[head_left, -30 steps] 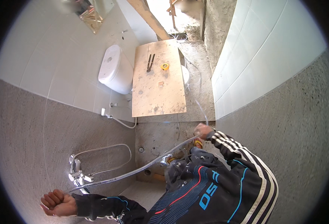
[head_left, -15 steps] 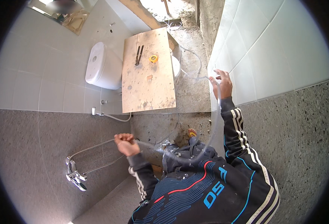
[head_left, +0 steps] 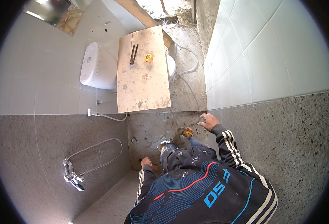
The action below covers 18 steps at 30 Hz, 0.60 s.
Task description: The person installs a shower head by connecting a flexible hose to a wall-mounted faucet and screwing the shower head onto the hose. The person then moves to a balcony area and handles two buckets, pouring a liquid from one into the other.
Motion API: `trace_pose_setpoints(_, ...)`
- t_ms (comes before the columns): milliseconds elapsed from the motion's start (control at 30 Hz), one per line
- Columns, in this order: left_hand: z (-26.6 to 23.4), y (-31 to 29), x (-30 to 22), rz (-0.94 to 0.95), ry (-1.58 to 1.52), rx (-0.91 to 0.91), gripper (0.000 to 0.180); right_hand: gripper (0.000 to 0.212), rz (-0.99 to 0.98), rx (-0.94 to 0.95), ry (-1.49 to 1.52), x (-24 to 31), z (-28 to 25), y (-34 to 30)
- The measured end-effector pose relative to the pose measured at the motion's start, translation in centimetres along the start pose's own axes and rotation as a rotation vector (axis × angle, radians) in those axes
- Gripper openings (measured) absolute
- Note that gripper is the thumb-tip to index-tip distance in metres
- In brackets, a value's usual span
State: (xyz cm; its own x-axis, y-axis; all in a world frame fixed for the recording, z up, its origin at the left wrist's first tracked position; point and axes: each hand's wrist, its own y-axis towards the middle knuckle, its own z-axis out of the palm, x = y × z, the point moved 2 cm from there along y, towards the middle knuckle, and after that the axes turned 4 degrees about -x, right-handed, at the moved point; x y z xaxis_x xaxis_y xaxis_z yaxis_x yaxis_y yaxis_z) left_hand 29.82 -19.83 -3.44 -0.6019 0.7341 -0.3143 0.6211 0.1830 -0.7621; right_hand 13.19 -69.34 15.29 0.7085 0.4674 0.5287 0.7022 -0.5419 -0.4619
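Note:
My right hand (head_left: 210, 121) is out in front of my right side, fingers curled at the end of the visible run of a clear hose (head_left: 189, 89). This hose comes across the concrete floor from beside the white toilet bowl (head_left: 170, 66) and reaches my fingertips. Low by my left hip is my left hand (head_left: 146, 162), its fingers closed; what they hold, if anything, is hidden. A wooden board (head_left: 155, 84) lies over the toilet, bearing black-handled pliers (head_left: 134, 55), a yellow tape measure (head_left: 148, 58) and a small orange-brown piece (head_left: 144, 77).
Left of the board stands a white toilet cistern (head_left: 97, 67). A chrome shower mixer (head_left: 73, 176) with a looped hose (head_left: 120, 146) is on the left wall. A spray nozzle (head_left: 91, 111) hangs nearby. Tiled wall (head_left: 261, 63) rises on my right. A round floor drain (head_left: 134, 140) is near my feet.
My right hand has come down and nearer to me from beside the board. My left hand has dropped from near the shower hose to my hip. The clear hose's raised loop is gone from view.

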Motion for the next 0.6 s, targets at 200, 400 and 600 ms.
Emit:
trace_pose_setpoints(200, 4.2, -1.7, 2.6, -0.201, -0.285, 0.2, 0.019, 0.043, -0.034, -0.193, 0.108, 2.3, -3.1, 0.8)
trace_pose_setpoints(400, 6.9, -0.8, -8.7, 0.03, -0.333, 0.271, 0.021, 0.043, 0.007, -0.22, 0.16, 1.8, -3.9, 2.1)
trace_pose_setpoints(600, 8.4, 0.7, -18.7, 0.091, -0.175, 0.245, 0.023, 0.043, 0.032, -0.197, 0.209, 1.8, -4.7, 4.3)
